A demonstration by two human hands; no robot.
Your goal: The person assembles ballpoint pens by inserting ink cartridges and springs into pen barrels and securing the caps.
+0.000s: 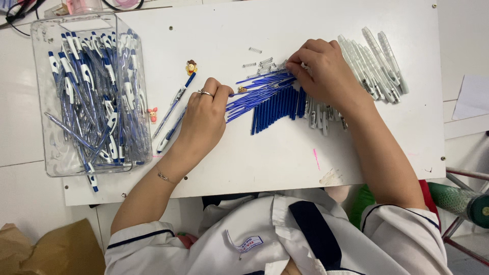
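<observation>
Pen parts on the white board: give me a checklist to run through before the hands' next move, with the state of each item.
1. Left hand on the thin blue refills: ok, fingertips rest at their left ends.
2. Right hand at the small metal springs: ok, fingertips touch the pile; whether one is pinched, cannot tell.
3. Dark blue barrel pieces within reach: ok, a row lies between the hands.
4. Clear pen bodies within reach: ok, stacked right of the right hand.
5. Clear bin of finished pens: ok, on the board's left end, open on top.
6. Loose pens beside the left hand: ok, on the board.
</observation>
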